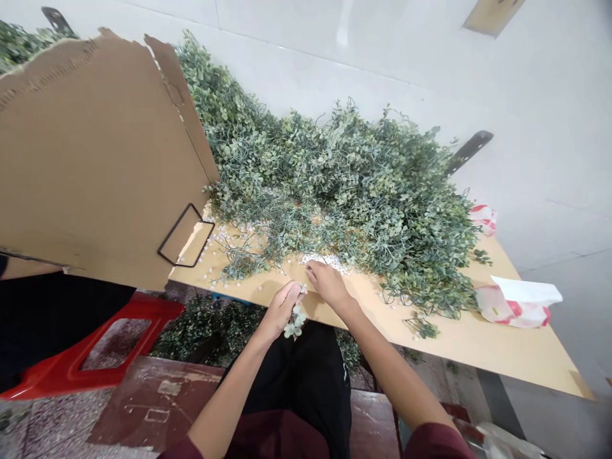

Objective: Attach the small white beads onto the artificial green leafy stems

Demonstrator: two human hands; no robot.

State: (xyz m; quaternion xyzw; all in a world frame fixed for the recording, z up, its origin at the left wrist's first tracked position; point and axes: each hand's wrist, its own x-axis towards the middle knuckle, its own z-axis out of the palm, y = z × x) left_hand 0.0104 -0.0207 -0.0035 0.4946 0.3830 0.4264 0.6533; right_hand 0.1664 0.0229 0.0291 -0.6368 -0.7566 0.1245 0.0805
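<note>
Working left to right: a tall cardboard sheet (95, 159) stands tilted over the desk's left end, a dark wire loop (184, 236) at its lower edge. If my elbow knocks it, I judge it could tip onto the loose white beads (319, 259) strewn across the desk (478, 344); they are too small to tell whether they are beads or buds. Below the desk edge sits a second mass of greenery (205, 331), where anything dropped would be hard to find. My left grip (282, 311) is clamped on a pale-leaved sprig (294, 322), which hangs past the desk edge above my black trousers (306, 363). A loose hold could drop it there. My right grip (327, 285) has its fingers bunched together at the heap of beads; I cannot tell whether they hold anything. Pressing too hard could scatter the heap, and the beads could roll over the edge. Just beyond, the tangled artificial foliage (344, 191) could snag a sleeve or the sprig. At far right lies a white and red plastic bag (514, 303).
</note>
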